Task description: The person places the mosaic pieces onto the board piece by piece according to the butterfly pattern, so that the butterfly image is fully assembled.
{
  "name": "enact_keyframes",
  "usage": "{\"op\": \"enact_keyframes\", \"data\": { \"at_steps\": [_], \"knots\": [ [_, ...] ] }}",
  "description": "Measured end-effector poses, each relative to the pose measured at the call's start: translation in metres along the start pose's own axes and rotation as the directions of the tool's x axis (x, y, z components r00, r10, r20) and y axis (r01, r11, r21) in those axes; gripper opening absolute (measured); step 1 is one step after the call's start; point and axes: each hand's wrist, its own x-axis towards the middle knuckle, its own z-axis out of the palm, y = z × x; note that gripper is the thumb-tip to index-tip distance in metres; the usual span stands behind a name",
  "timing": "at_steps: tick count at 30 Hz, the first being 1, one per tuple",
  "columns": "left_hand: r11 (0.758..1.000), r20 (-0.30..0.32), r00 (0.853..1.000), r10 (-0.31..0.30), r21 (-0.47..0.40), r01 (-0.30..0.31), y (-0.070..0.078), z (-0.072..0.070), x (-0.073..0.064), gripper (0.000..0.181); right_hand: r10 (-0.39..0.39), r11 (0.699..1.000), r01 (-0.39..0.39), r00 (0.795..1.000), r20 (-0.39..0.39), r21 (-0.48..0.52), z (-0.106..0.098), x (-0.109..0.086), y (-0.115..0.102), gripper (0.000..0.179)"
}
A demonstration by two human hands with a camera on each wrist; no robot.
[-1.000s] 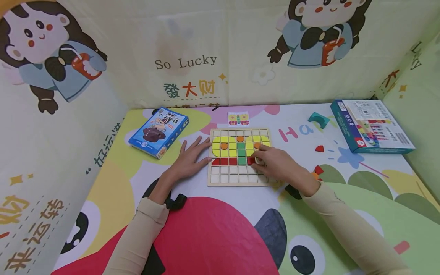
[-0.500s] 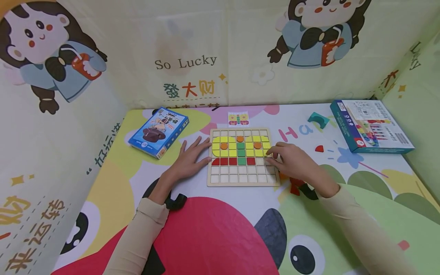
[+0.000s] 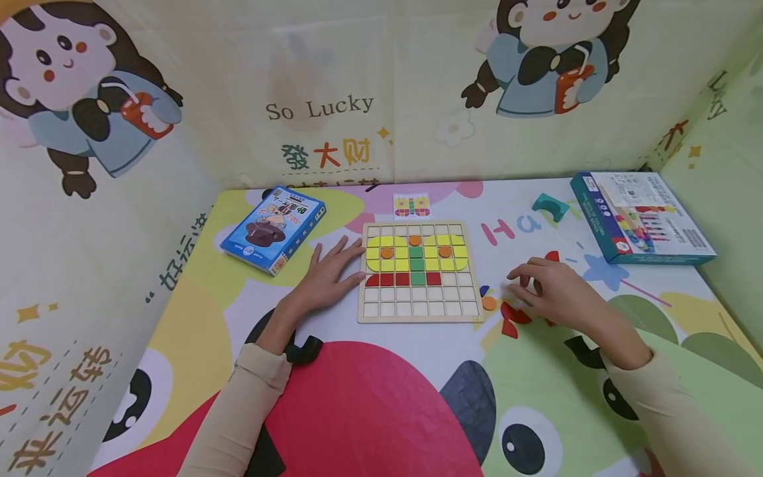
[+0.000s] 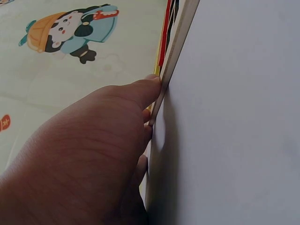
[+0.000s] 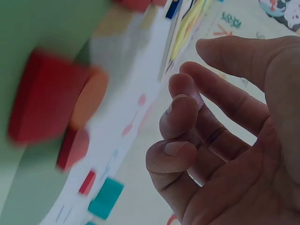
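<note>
A wooden grid board point(image 3: 420, 309) lies mid-table, with yellow, orange, green and red tiles in its cells. The red tile point(image 3: 434, 279) right of the green column sits in its row. My left hand point(image 3: 326, 281) rests flat at the board's left side, fingertips on its edge; the left wrist view has the thumb against the board's rim point(image 4: 180, 40). To the right of the board, my right hand point(image 3: 560, 295) hovers with loosely bent fingers and holds nothing. Below it are loose red pieces point(image 3: 515, 314). The right wrist view shows a red piece point(image 5: 47, 98) and an orange disc point(image 5: 90, 98), blurred.
An orange disc point(image 3: 489, 303) and a blue piece point(image 3: 484, 290) lie by the board's right edge. Behind the board is a small pattern card point(image 3: 411, 207). A blue box point(image 3: 274, 228) stands left, a teal box point(image 3: 650, 218) far right, and a teal arch block point(image 3: 550, 207) near it.
My right hand has drawn away from the board to the right, over the loose pieces, uncovering the red tile right of the green column. My left hand stays at the board's edge.
</note>
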Motion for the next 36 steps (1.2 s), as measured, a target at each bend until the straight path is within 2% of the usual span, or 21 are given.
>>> {"op": "enact_keyframes", "data": {
  "at_steps": [6,12,18,25,36],
  "knots": [
    [1.000,-0.001,1.000,0.003,-0.004,-0.003,-0.001,-0.001,0.000,0.066,0.019,1.000,-0.019,0.999,-0.037,-0.004,-0.006,-0.021,0.020,0.023],
    [1.000,-0.003,1.000,0.006,-0.005,-0.006,0.001,-0.002,0.000,0.066,-0.009,1.000,0.009,0.996,-0.087,0.007,-0.005,-0.046,0.040,0.024],
    [1.000,-0.004,1.000,0.011,-0.002,-0.011,0.001,-0.002,-0.001,0.066,0.012,1.000,-0.012,0.999,-0.045,0.011,-0.006,-0.062,0.049,0.023],
    [1.000,0.000,1.000,0.004,-0.004,-0.004,0.001,-0.001,0.000,0.066,0.037,0.999,-0.038,0.999,0.025,0.022,-0.003,-0.070,0.054,0.033],
    [1.000,0.004,1.000,-0.004,-0.001,0.004,0.001,-0.002,0.000,0.067,0.007,0.999,-0.007,1.000,-0.004,0.036,-0.001,-0.070,0.059,0.034]
  ]
}}
